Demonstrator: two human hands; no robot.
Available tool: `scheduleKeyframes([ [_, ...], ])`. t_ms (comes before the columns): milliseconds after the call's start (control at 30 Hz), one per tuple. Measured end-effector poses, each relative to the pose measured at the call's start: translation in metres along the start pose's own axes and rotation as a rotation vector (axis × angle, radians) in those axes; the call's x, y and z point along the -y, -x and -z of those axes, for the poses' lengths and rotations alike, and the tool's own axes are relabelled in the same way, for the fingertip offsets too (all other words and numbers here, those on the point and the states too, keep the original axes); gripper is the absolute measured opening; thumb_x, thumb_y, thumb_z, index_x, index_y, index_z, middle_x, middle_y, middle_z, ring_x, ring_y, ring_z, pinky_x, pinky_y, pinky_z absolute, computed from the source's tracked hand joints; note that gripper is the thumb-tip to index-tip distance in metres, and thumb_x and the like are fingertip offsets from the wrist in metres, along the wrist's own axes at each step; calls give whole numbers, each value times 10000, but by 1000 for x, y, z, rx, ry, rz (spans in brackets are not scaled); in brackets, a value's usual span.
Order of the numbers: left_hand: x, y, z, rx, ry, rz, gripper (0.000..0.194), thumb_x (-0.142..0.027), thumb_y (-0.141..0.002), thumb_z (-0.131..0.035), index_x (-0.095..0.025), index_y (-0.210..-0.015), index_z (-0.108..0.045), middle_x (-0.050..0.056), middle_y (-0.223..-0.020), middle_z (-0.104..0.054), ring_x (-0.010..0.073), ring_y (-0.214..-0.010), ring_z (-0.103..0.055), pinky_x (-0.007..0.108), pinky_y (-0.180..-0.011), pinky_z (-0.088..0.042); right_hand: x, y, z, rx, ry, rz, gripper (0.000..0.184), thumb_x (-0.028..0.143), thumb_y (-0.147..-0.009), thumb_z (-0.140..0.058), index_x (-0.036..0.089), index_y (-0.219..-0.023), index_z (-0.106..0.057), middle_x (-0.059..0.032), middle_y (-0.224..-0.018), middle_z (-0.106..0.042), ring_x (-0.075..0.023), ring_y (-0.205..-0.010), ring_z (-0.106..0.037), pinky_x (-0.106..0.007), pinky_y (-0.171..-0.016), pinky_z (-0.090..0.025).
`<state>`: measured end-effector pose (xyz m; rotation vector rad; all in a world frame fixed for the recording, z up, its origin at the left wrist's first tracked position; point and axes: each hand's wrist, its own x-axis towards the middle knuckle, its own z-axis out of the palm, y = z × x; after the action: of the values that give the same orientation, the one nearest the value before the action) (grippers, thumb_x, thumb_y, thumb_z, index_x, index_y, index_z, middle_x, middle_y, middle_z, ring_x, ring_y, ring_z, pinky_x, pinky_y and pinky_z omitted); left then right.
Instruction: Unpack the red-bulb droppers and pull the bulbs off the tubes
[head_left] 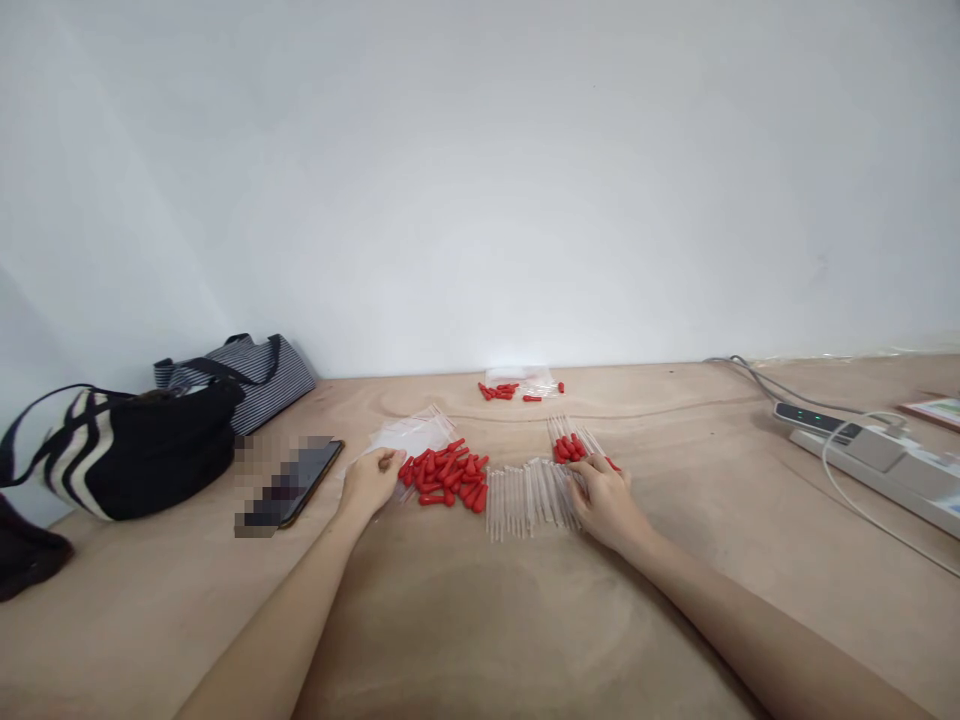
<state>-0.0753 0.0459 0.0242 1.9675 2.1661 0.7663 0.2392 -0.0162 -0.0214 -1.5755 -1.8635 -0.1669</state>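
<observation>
A loose pile of red rubber dropper bulbs lies on the table in front of me. My left hand is at the pile's left side, fingers curled in, beside a clear plastic bag. What its fingertips hold, if anything, is hidden. Thin clear dropper tubes lie side by side in a row right of the bulbs. My right hand rests at the row's right end, fingers bent together over the tubes; their contents are unclear. Just beyond it lie droppers with red bulbs on them, partly covered by the hand.
More red bulbs and a clear bag lie near the wall. At left are a phone, a black bag and a striped bag. A power strip with cables lies at right.
</observation>
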Motion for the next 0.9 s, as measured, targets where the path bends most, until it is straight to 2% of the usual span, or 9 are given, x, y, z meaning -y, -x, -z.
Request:
scheduleKeyframes([
  [133,5,-2,4,-38,-33,5,293,-359,-769,-425,-170,-812,-644,53,-782,-689,196,-771,-626,240,-633,-435,-8,-6,11,2,-42,-63,267,249,-824,-351,187,-820,-611,-61,-810,-605,-176,-753,-553,-309,-681,-306],
  [233,1,1,5,-90,-63,-20,280,-360,-768,-431,-187,-827,-642,52,-809,-678,214,-778,-607,272,-667,-426,-27,-15,24,-11,-23,-201,266,276,-808,-364,197,-795,-618,-48,-790,-615,-173,-738,-556,-324,-720,-301],
  [300,-7,6,3,-176,-73,-131,268,-348,-773,-435,-186,-833,-640,59,-849,-664,217,-824,-583,293,-737,-412,-42,-21,32,7,8,-353,247,294,-786,-392,201,-776,-620,-46,-818,-624,-182,-760,-560,-337,-745,-300],
  [367,-19,15,-2,-285,-67,-330,257,-334,-785,-440,-179,-818,-643,68,-845,-652,217,-842,-559,317,-787,-393,-54,-25,37,84,24,-485,231,328,-757,-429,203,-763,-623,-42,-798,-635,-195,-758,-565,-339,-733,-310],
  [433,-35,28,-9,-344,-35,-534,244,-324,-798,-451,-182,-800,-649,65,-799,-641,207,-799,-547,337,-772,-393,-62,-27,38,175,3,-556,239,377,-731,-463,206,-749,-630,-40,-755,-643,-202,-736,-571,-321,-691,-327],
  [533,-58,52,-23,-283,52,-769,176,-280,-800,-489,-204,-817,-647,46,-811,-629,185,-814,-532,340,-771,-394,-64,-28,36,249,-59,-568,291,465,-701,-493,212,-678,-635,-32,-678,-637,-197,-686,-577,-285,-624,-342],
  [633,-73,70,-35,-124,113,-954,156,-271,-785,-525,-221,-882,-636,50,-916,-621,190,-911,-518,362,-820,-394,-60,-28,35,265,-102,-566,374,553,-679,-487,211,-595,-613,-26,-622,-628,-191,-635,-574,-274,-588,-343],
  [733,-77,76,-42,-38,154,-1006,197,-270,-785,-529,-225,-955,-618,62,-1008,-607,201,-1002,-500,386,-862,-400,-57,-28,35,277,-119,-569,408,603,-639,-503,211,-589,-608,-29,-646,-645,-196,-643,-577,-277,-589,-340],
  [900,-73,71,-46,-22,162,-993,234,-262,-795,-518,-214,-1009,-601,76,-1075,-596,216,-1090,-470,421,-901,-404,-54,-30,35,327,-115,-575,372,554,-651,-516,211,-534,-598,-22,-596,-633,-183,-606,-571,-261,-554,-322],
])
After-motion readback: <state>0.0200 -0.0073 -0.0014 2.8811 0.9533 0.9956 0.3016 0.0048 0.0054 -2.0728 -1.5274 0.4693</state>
